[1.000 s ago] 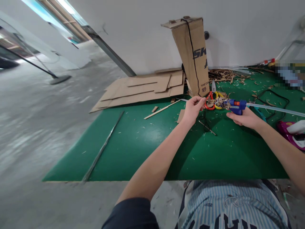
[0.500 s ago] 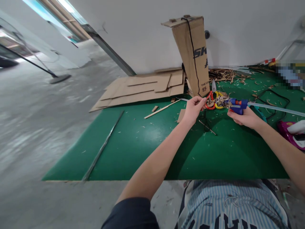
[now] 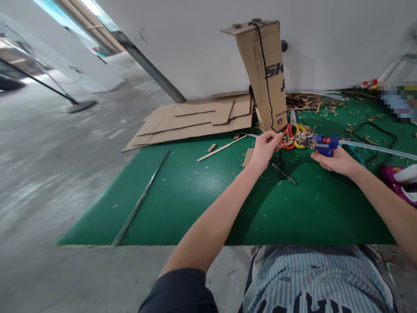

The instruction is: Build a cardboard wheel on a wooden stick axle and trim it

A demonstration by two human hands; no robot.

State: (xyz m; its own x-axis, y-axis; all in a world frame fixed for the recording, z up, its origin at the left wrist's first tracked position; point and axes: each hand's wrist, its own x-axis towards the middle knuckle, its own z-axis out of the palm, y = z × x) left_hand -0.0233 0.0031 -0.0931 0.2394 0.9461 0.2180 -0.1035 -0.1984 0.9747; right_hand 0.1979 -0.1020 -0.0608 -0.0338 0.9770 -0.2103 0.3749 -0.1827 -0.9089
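My right hand [image 3: 335, 161] is closed around the handle of a blue hot glue gun [image 3: 326, 143], its nozzle pointing left. A long translucent glue stick [image 3: 374, 146] sticks out of its back, and a clump of shavings [image 3: 306, 138] surrounds the nozzle end. Fingertips pinched, my left hand [image 3: 265, 148] is at the foot of a tall cardboard piece [image 3: 260, 74]. A black cord [image 3: 267, 87] runs down that piece to these fingers, and dark loops of cord hang below them. Red-handled scissors [image 3: 287, 143] and yellow-handled scissors [image 3: 300, 128] lie between my hands.
Flat cardboard sheets [image 3: 195, 119] lie at the back left of the green table [image 3: 189, 195]. A thin stick [image 3: 221, 148] and a bundle of dark strips [image 3: 141, 198] are to the left. Brown scraps [image 3: 306, 102] lie behind; a magenta device [image 3: 392, 180] is at the right.
The view has shifted very slightly. Both hands stay nearly in place, with the glue gun still in my right hand.
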